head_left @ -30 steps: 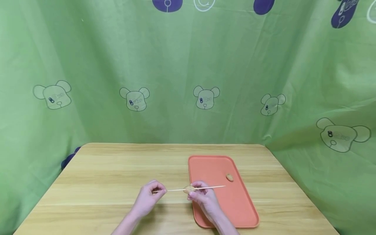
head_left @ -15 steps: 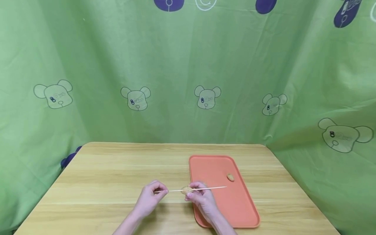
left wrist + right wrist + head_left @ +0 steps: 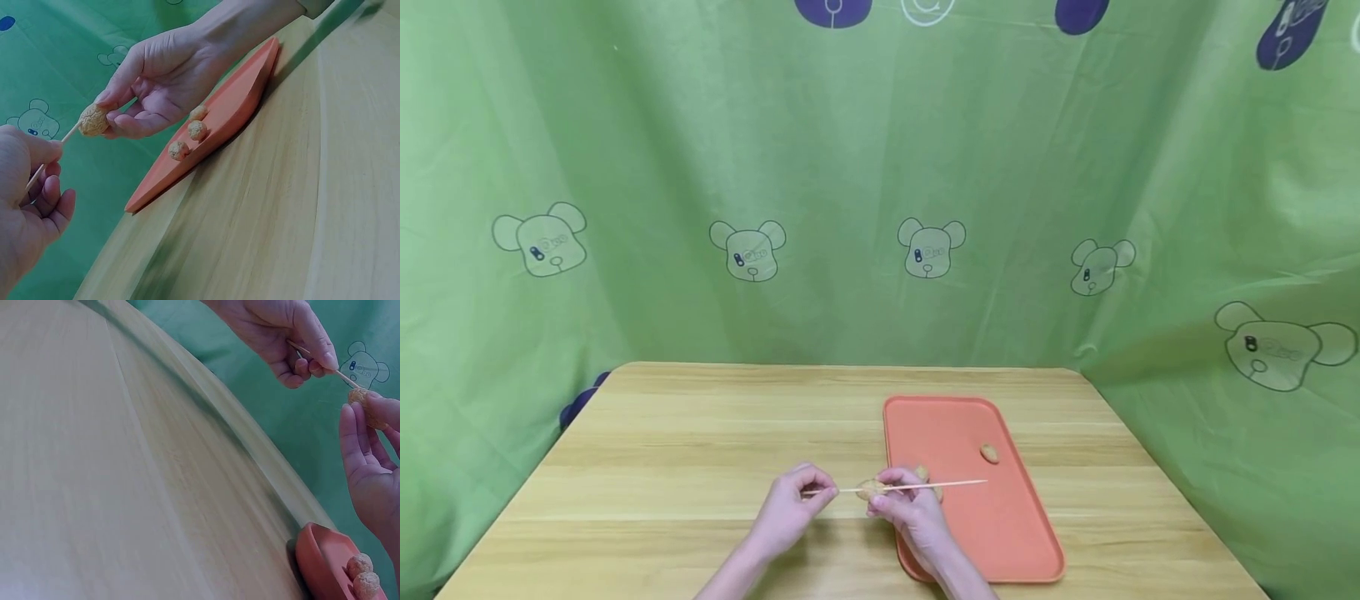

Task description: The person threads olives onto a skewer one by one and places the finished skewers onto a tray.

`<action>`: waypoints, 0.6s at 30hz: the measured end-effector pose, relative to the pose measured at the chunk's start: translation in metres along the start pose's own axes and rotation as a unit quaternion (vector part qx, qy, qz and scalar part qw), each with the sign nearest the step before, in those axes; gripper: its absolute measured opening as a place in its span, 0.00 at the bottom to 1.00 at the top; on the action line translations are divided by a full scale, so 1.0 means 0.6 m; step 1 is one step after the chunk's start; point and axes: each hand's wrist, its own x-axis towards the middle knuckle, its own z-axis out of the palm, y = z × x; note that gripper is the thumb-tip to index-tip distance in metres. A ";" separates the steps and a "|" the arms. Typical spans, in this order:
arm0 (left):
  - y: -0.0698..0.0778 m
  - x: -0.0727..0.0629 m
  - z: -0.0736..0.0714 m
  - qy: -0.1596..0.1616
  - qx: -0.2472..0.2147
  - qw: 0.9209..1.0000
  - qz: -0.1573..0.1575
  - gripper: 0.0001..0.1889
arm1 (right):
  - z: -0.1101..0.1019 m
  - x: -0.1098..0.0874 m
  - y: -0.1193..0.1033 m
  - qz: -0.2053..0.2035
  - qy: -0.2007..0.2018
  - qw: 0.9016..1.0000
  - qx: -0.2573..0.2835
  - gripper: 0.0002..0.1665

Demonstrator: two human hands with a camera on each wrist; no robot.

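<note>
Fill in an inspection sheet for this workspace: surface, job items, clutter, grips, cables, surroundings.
Surface: wood-grain table, with a coral tray on it.
Job items: thin stick, seemingly run through a tan ball, its pointed end over the tray; three more balls on the tray.
Clutter: nothing seen.
Left grip: pinches the stick.
Right grip: pinches the tan ball.
Cables: nothing seen.
Surroundings: green curtain printed with bear heads, behind the table and at both sides.
</note>
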 end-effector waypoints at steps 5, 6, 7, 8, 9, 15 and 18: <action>0.000 -0.001 0.000 0.000 0.007 1.000 0.004 0.03 | 0.002 -0.001 0.001 0.003 -0.004 1.000 -0.001 0.15; 0.000 -0.001 0.000 0.000 0.008 1.000 0.005 0.03 | 0.003 -0.001 0.002 0.002 -0.005 1.000 -0.001 0.16; 0.000 -0.001 -0.001 0.000 0.008 1.000 0.007 0.03 | 0.003 0.000 0.002 0.002 -0.005 1.000 -0.001 0.16; 0.000 -0.001 -0.001 0.000 0.009 1.000 0.009 0.04 | 0.004 0.000 0.002 0.002 -0.005 1.000 -0.001 0.15; 0.000 -0.001 -0.001 0.000 0.009 1.000 0.009 0.04 | 0.004 0.000 0.002 0.001 -0.004 1.000 -0.001 0.15; -0.005 -0.003 -0.003 -0.006 0.003 1.000 0.003 0.05 | 0.005 0.002 0.005 -0.002 -0.011 1.000 -0.004 0.16; -0.007 -0.004 -0.004 -0.011 0.002 1.000 -0.001 0.05 | 0.005 0.003 0.007 -0.005 -0.016 1.000 -0.004 0.16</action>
